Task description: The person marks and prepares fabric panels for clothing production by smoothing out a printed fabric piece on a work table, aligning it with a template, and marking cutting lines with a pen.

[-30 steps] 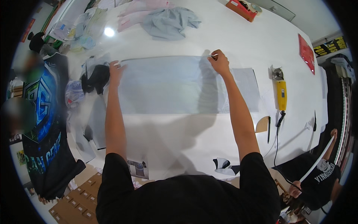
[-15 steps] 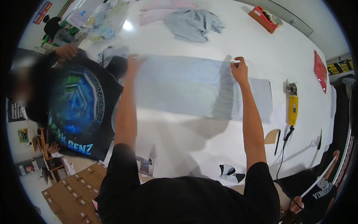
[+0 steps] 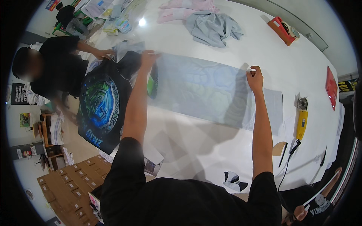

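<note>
On the white cutting table (image 3: 211, 147), both hands grip a translucent printed film sheet (image 3: 203, 90): left hand (image 3: 149, 57) pinching its far-left corner beside a black printed T-shirt (image 3: 103, 109), right hand (image 3: 255, 77) its far-right edge.

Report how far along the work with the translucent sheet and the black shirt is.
Done: the black printed T-shirt lies spread at the white table's left end, a co-worker's hand on its top edge. In hand: the left hand and right hand pinch the far edge of the long translucent printed film sheet. Left: the sheet overlaps only the shirt's right edge, not its print.
</note>
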### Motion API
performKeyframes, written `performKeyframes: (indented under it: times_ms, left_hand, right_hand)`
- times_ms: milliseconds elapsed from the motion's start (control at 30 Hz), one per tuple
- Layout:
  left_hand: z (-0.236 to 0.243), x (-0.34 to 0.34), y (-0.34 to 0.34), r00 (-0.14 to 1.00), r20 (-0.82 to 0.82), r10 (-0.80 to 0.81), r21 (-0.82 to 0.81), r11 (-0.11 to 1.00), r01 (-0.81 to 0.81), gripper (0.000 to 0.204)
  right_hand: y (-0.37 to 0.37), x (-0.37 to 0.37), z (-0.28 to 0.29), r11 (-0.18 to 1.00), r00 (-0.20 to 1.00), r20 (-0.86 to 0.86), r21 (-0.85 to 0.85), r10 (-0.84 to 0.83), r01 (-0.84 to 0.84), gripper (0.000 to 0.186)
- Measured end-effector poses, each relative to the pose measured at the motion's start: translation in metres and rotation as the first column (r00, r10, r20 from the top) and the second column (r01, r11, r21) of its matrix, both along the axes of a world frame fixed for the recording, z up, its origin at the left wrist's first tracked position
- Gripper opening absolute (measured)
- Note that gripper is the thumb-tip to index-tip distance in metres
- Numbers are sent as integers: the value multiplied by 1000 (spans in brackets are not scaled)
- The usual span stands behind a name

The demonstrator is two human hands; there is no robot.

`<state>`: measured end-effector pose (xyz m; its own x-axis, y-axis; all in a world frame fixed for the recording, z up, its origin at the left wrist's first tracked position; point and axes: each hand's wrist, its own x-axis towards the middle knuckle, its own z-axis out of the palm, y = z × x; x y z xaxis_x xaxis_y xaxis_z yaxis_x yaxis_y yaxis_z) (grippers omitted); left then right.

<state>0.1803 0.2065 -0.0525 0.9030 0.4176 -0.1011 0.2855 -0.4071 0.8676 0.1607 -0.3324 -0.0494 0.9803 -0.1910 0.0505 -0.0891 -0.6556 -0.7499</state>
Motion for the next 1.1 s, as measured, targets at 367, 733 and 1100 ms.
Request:
performKeyframes:
  times_ms: [367, 733, 1100]
  left_hand:
    - [-34, 13, 21, 996, 89, 8, 54, 998, -13, 50]
    - [-26, 12, 10, 976, 170, 137, 204, 964, -171, 46]
    - [3, -153, -85, 919, 297, -260, 737, 675, -47, 43]
  right_hand:
    - [-4, 0, -5, 1000, 999, 31, 12, 13, -13, 32]
    - [10, 1, -7, 994, 985, 150, -45, -88, 96, 30]
    - [-31, -157, 11, 917, 976, 201, -369, -80, 151, 29]
